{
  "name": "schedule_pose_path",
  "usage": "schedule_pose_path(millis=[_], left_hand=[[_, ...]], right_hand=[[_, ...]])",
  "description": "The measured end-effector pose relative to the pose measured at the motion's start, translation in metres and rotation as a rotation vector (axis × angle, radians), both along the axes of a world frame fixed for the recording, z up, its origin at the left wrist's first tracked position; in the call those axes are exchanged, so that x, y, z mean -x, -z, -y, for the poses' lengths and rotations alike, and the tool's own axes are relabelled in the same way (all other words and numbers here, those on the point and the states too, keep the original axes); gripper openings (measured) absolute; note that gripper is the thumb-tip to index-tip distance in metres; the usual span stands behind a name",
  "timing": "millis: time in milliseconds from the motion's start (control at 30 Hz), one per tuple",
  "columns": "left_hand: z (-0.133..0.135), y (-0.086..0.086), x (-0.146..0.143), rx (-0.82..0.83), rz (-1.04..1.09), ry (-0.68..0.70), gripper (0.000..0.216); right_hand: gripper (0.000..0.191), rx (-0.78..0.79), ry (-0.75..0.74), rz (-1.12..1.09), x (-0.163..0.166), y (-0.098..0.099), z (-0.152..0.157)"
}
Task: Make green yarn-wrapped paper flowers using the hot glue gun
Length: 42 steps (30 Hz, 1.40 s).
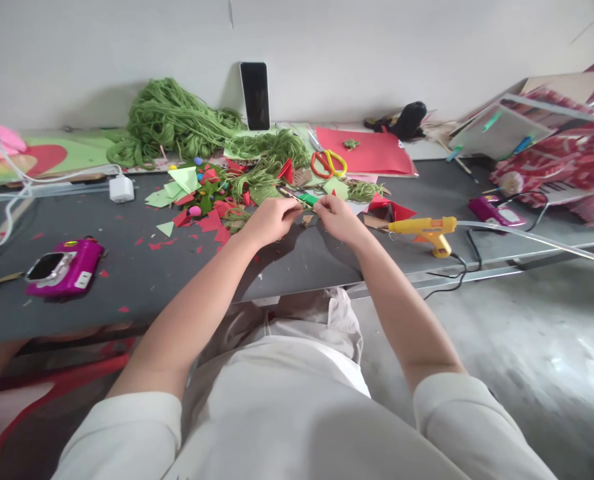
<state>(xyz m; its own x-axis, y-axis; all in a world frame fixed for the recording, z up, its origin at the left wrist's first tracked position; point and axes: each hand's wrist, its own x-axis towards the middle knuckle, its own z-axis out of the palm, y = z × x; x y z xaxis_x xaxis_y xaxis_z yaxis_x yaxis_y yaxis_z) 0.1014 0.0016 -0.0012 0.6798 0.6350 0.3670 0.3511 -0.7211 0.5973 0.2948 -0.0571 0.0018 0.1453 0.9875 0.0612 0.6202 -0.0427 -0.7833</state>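
Observation:
Both my hands meet over the grey table [141, 267], close to its front edge. My left hand [271, 219] and my right hand [337, 219] are each closed in a pinch on the ends of a thin stick wound with green yarn [304, 200]. Just beyond them lies a heap of red and green paper scraps [201, 193] and loose green yarn [267, 163]. A yellow glue gun [427, 230] stands to the right of my right hand, its nozzle pointing left.
A big bundle of green yarn [171, 123] lies at the back left, a phone [255, 95] leans on the wall, and scissors [327, 160] rest by a red sheet [367, 150]. A magenta device [64, 267] sits left, a white charger [121, 188] behind it.

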Motion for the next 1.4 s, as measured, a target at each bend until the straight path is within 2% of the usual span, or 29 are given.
schedule_pose_path(millis=[133, 233, 300, 400, 433, 533, 567, 633, 667, 767, 900, 1000, 1100, 1200, 1400], left_hand=[[0.005, 0.005, -0.014, -0.058, -0.121, 0.044, 0.02], [0.008, 0.009, -0.02, -0.057, -0.166, 0.053, 0.019], [0.008, 0.01, -0.022, -0.056, -0.17, 0.053, 0.02], [0.007, 0.009, -0.02, -0.06, -0.14, 0.058, 0.023], [0.007, 0.009, -0.02, -0.061, -0.123, 0.063, 0.024], [0.004, 0.008, -0.019, -0.067, -0.072, 0.073, 0.024], [0.004, 0.008, -0.019, -0.067, -0.062, 0.074, 0.024], [0.003, 0.009, -0.019, -0.063, -0.056, 0.087, 0.023], [0.002, 0.01, -0.02, -0.062, -0.058, 0.097, 0.022], [0.001, 0.013, -0.02, -0.08, -0.074, 0.127, 0.021], [-0.001, 0.014, -0.02, -0.092, -0.135, 0.131, 0.02], [-0.001, 0.013, -0.018, -0.061, -0.166, 0.106, 0.021], [0.0, 0.01, -0.017, -0.009, -0.166, 0.071, 0.02], [0.002, 0.008, -0.016, 0.045, -0.196, 0.021, 0.017], [0.001, 0.008, -0.017, 0.177, -0.2, -0.022, 0.017]], right_hand=[[0.015, -0.005, 0.047, 0.059, -0.006, 0.003, 0.011], [0.016, -0.024, 0.085, 0.117, -0.01, -0.003, 0.03], [0.026, -0.038, 0.1, 0.172, -0.016, -0.009, 0.056], [0.044, -0.007, 0.156, 0.19, -0.037, -0.008, 0.113], [0.043, -0.018, 0.239, 0.184, -0.049, -0.003, 0.133], [0.03, -0.319, 0.773, 0.324, -0.096, 0.017, 0.175], [0.033, -0.391, 0.869, 0.375, -0.113, 0.024, 0.181], [0.059, -0.342, 0.847, 0.4, -0.141, 0.032, 0.18], [0.064, -0.263, 0.79, 0.382, -0.15, 0.032, 0.174], [0.04, -0.115, 0.662, 0.336, -0.153, 0.021, 0.151], [0.036, -0.178, 0.507, 0.144, -0.116, 0.0, 0.127], [0.032, -0.113, 0.316, 0.117, -0.087, -0.008, 0.115], [0.033, -0.043, 0.291, 0.091, -0.071, -0.007, 0.101], [0.025, 0.025, 0.292, 0.15, -0.063, -0.002, 0.086], [0.021, 0.05, 0.267, 0.261, -0.057, 0.005, 0.071]])
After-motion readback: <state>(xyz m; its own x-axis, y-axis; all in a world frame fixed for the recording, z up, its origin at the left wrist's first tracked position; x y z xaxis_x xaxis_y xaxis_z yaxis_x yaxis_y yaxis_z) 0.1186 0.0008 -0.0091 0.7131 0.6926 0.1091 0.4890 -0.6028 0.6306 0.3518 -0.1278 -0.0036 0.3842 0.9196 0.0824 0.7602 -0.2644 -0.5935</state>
